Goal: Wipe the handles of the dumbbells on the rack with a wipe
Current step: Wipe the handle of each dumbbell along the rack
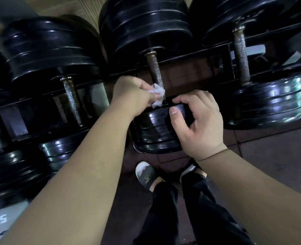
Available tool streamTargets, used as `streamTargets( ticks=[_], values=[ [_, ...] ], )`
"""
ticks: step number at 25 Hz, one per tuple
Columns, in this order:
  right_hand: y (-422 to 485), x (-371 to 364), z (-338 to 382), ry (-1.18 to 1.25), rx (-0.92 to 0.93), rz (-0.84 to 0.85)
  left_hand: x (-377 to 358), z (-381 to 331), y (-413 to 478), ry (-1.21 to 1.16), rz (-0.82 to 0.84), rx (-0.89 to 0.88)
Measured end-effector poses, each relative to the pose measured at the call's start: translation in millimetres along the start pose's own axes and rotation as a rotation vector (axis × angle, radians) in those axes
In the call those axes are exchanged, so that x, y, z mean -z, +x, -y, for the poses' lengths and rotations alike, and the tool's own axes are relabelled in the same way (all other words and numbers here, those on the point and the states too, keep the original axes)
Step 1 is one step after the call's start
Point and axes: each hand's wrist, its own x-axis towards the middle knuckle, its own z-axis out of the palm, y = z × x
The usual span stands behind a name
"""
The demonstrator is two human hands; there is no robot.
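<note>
At frame centre the left hand (pixel 132 92) pinched the wipe (pixel 157 93) against the middle handle (pixel 155 69) at its lower end. The right hand (pixel 201 124) gripped that dumbbell's near plates (pixel 156 131). Next, probably, a firm stroke up that handle.

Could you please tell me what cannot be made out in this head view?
- Near end of the middle dumbbell's handle: covered by the wipe and left hand.
- Whether the wipe fully wraps the handle: its far side faces away.
- The printed label, bottom left: cut off by the edge and the left forearm.
- Far-left dumbbell: partly cut off by the left edge.
</note>
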Motion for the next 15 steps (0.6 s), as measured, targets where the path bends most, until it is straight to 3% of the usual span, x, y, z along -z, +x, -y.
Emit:
streamTargets(
  ticks=[5,11,15],
  values=[
    [0.2,-0.4,-1.0,0.015,-0.002,-0.009,2.7,-22.7,16.3,-0.233,-0.160,-0.029],
    [-0.1,-0.4,-4.8,0.010,0.003,-0.006,-4.8,-17.4,-11.9,-0.088,0.031,0.062],
    [0.6,-0.7,-4.1,0.014,-0.002,-0.009,-0.4,-28.3,4.0,-0.212,-0.154,0.010]
  ],
)
